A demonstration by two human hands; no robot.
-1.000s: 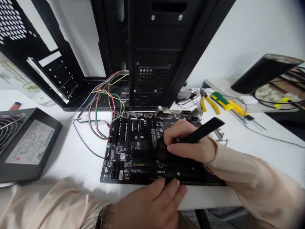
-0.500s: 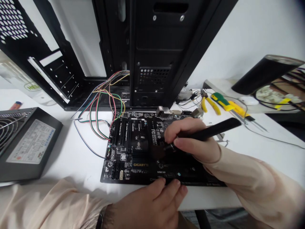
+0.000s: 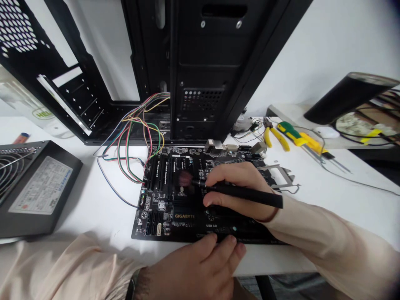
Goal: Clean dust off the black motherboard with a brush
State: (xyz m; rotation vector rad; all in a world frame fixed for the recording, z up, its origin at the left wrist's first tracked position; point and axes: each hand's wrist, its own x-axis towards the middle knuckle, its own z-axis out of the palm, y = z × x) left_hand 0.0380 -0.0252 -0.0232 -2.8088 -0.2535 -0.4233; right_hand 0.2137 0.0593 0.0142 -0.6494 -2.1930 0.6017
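Between the thumb and fingers of my right hand (image 3: pixel 239 185) is a black-handled brush (image 3: pixel 246 196), held like a pen. Its soft bristles, blurred by motion, are over the expansion slots of the black motherboard (image 3: pixel 184 216). My left hand (image 3: pixel 193 266) rests at the board's front edge, fingers stretched out and fingertips touching it. Thin coloured wires (image 3: pixel 128 154) run from the board's left side to the computer case behind. Part of the board lies hidden under my right hand and sleeve.
The black computer case (image 3: pixel 203 75) stands upright behind the board. A power supply (image 3: pixel 40 187) sits at the left. Pliers (image 3: pixel 275 135) and screwdrivers (image 3: pixel 292 132) lie at the right, with a black cylindrical object (image 3: pixel 346 98) beyond them. A metal bracket (image 3: pixel 283 177) is near the board's right end.
My right hand has moved left with the brush, bringing the bristles to the slot area and uncovering the metal bracket on the right. The left hand has stayed put.
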